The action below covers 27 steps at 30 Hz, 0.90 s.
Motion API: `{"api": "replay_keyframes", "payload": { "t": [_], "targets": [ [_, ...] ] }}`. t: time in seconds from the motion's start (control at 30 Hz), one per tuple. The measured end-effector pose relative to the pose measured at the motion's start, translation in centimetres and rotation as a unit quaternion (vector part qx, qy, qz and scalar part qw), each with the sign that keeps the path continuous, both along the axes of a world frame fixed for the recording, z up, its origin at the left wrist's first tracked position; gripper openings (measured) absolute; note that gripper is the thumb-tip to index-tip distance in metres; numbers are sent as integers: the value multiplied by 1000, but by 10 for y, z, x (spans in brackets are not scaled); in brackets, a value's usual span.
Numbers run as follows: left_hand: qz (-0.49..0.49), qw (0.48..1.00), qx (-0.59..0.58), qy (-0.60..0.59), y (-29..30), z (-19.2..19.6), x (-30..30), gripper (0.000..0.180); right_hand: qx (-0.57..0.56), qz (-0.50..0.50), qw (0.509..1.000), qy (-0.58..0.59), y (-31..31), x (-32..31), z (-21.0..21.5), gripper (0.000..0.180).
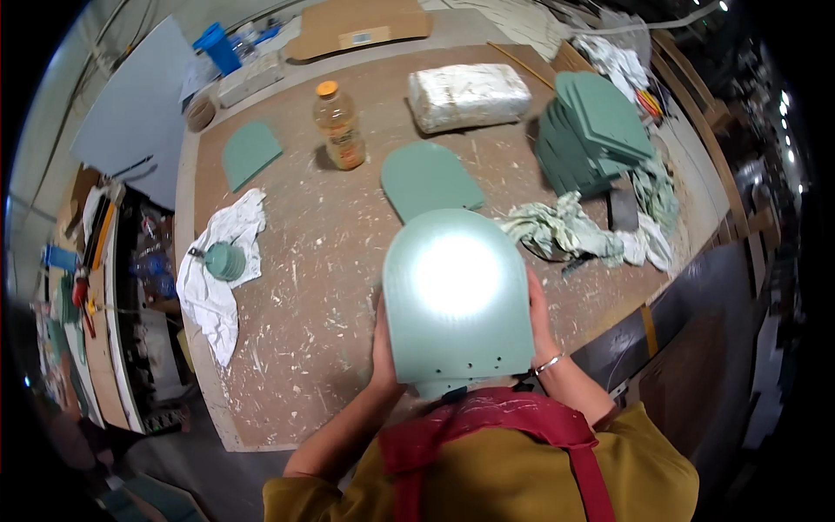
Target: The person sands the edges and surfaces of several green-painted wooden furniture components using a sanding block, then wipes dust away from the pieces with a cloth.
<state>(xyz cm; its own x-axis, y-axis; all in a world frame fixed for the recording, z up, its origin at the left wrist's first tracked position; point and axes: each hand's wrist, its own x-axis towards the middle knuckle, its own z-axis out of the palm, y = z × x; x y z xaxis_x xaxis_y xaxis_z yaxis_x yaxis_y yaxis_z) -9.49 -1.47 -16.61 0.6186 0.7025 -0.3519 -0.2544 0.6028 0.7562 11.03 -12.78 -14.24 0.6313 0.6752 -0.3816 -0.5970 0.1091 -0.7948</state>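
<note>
Both hands hold one pale green arch-shaped panel point(458, 300) up near the chest, over the near edge of the surface point(330, 348). Long axis runs near-far: rounded end points far, straight end with small holes sits near, just above the red apron straps point(487, 426). Face is turned up toward the camera, with a bright glare spot in the middle. Left hand point(383, 348) grips the left edge, right hand point(539, 317) the right edge; fingers of each are wrapped round the panel edge and pinch it, mostly hidden behind it. Bracelet point(550, 364) on the right wrist. On the surface: a second green panel point(428, 178) lies flat just beyond the held one, same orientation, rounded end far. A smaller green panel point(250, 152) lies far left. A stack of green panels point(591, 130) leans far right. Plastic bottle point(339, 126) of amber liquid with an orange cap stands upright between the small panel and a white wrapped block point(468, 96). White cloth point(217, 270) at left with a round green object point(224, 261) on it. Crumpled stained rags point(574, 230) right of the held panel, near the stack. Surface is chipboard streaked with white smears.
</note>
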Motion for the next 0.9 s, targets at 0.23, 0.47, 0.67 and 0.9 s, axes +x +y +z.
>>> {"api": "replay_keyframes", "payload": {
  "t": [0.23,0.47,0.67,0.9],
  "targets": [
    [-5,995,-94,26,-15,-53,-15,48,58,-8,993,106,-16,10,-34,32],
    [24,996,-32,85,-9,9,13,46,66,-52,991,106,-27,6,-38,28],
    [166,883,365,244,17,85,-23,30,88,-45,991,-94,-29,65,53,27],
    [128,747,578,302,38,135,-99,11,122,360,903,-199,56,58,193,38]
  ]
}}
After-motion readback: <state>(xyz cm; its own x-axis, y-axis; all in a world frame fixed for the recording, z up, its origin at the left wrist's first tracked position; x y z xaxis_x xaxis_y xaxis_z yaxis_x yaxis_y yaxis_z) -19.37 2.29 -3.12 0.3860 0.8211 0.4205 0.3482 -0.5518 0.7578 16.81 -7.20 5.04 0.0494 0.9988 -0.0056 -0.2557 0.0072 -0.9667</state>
